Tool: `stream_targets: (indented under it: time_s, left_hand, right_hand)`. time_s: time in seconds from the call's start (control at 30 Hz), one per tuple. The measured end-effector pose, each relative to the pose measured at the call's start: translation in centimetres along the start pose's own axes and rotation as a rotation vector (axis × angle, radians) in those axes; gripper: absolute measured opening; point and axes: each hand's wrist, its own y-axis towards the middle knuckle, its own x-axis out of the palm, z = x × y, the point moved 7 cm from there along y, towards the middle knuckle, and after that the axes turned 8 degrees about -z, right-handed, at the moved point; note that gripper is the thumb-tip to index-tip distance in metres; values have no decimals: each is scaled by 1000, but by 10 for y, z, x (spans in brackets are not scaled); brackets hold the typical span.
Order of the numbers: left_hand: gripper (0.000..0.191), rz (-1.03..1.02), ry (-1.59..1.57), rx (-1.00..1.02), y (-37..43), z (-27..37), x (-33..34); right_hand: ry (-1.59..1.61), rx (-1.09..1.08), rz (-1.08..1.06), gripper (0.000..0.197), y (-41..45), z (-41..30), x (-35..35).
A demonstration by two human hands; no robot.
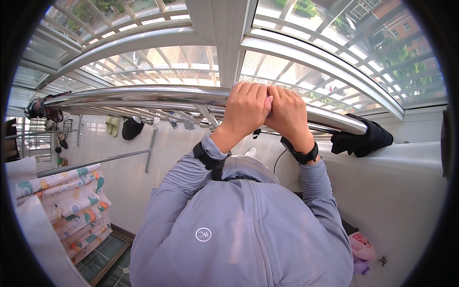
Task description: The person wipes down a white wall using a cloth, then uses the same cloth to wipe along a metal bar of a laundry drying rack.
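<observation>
Both my hands rest side by side on top of a shiny metal rail (154,94) of a drying rack, in front of the windows. My left hand (248,106) and my right hand (286,111) touch each other, fingers bent over the rail. A bit of light purple shows at the fingertips of my left hand and between the hands; what it is, I cannot tell. Black cloth (362,136) hangs over the rail's right end, and dark patterned cloth (46,107) is bunched at its left end. Small grey items (189,124) hang beneath the rail.
Barred windows (308,68) run along the front. At the left, a printed pink cloth (82,211) hangs on a grey metal bar (96,163). Green slippers (112,125) and a black item (132,128) lie beyond it. Pink and purple bottles (361,247) stand at the lower right.
</observation>
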Motion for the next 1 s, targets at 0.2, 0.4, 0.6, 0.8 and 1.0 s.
stream_targets:
  time_s: [0.2,0.4,0.6,0.8,1.0]
  left_hand:
    - [36,188,-66,-33,-53,-80,-59]
    - [56,102,65,-145,-77,-116,-77]
    - [44,-62,-68,-188,-61,-133,-79]
    - [33,110,-338,-221,-72,-121,-94]
    - [26,49,-335,-233,-130,-118,-92]
  right_hand:
    - [-55,-115,286,41,35,-73,30]
    - [-169,-98,378,51,32,-92,34]
    - [180,44,156,55,22,-68,12]
    - [140,119,318,24,15,-54,13]
    - [132,-55,473,21,-43,-69,36]
